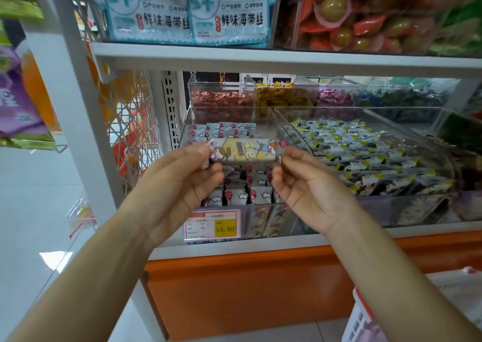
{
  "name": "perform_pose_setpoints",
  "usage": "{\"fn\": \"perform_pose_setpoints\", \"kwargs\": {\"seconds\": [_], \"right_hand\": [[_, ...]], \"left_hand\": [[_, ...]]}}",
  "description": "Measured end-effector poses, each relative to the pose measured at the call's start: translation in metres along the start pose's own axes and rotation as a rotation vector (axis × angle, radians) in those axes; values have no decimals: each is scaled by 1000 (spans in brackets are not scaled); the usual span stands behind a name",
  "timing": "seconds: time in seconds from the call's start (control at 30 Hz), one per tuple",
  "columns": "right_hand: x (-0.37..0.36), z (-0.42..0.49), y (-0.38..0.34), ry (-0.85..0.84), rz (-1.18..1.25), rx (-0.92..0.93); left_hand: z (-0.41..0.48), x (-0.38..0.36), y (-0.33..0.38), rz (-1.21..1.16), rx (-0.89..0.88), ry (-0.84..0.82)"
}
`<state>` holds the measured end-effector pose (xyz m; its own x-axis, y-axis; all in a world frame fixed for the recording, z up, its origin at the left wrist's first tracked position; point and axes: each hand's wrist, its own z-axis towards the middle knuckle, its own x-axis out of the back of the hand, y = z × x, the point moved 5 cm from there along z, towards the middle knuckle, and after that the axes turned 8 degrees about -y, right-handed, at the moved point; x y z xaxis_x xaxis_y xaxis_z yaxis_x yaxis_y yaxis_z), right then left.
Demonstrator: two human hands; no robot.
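The white shelf unit [260, 246] fills the view, with an orange base under its lower board. Along that board's front edge sit two clear bins side by side. The left bin [292, 219], at the front left corner, is partly filled with small packets printed with clouds. The right bin [378, 211] is heaped with grey packets marked by yellow triangles. Smaller tubs of red sweets [221, 101] and yellow sweets [281, 96] stand along the back edge. Both forearms reach in from below. The left hand [180, 177] and the right hand [307, 182] each pinch one end of a single snack packet [245, 150] between thumb and fingertips. They hold it flat and level in the air, just above the left bin and touching nothing else. The work looks to be at its midpoint: the packet is in hand and being looked over, but not yet laid in a bin. Which bin it belongs to cannot be told from here, as its cartoon print differs from the cloud packets beneath it. As for writing, the large blue kelp bags [229, 15] on the upper board read 鲜味海带丝. The price tag [212, 224] on the left bin's front wall shows 15.80 on yellow, its smaller lines too blurred to read. The held packet's own characters are likewise unclear.
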<state>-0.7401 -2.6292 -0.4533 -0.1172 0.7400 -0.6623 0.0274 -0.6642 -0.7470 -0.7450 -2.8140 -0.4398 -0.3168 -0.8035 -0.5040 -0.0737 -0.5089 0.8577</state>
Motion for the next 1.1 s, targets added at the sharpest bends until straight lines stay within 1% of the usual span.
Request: {"fn": "perform_pose_setpoints", "kwargs": {"seconds": [0.13,0.23,0.27,0.37,0.47,0.57,0.7,0.73,0.83,0.87,1.0,1.1], "right_hand": [[-5,-2,-3,-48,-236,72],[-4,-3,-7,-17,-487,183],[-3,-3,-9,-10,-542,223],[-4,-3,-12,-43,-584,288],[-6,-3,-13,-90,-635,293],[-7,-4,-13,-121,-630,278],[-8,-6,-14,-105,-713,300],[-9,-7,-14,-100,-739,312],[-11,-8,-13,-82,-827,354],[-12,-8,-13,-79,-844,365],[-11,-9,-17,-14,-933,440],[-15,-10,-17,-4,-1029,509]], "left_hand": [[-4,0,6,347,-53,-1],[-8,-5,14,691,-98,-2],[-9,-7,15,760,-106,-10],[-11,-10,15,770,-78,-43],[-12,-13,16,795,-91,-68],[-12,-13,15,793,-86,-87],[-12,-11,11,686,-25,-98],[-12,-11,11,692,-41,-86],[-12,-12,16,849,-118,-27],[-12,-12,16,869,-129,-22],[-13,-16,16,891,-132,-46],[-11,-16,12,891,-115,-29]]}}
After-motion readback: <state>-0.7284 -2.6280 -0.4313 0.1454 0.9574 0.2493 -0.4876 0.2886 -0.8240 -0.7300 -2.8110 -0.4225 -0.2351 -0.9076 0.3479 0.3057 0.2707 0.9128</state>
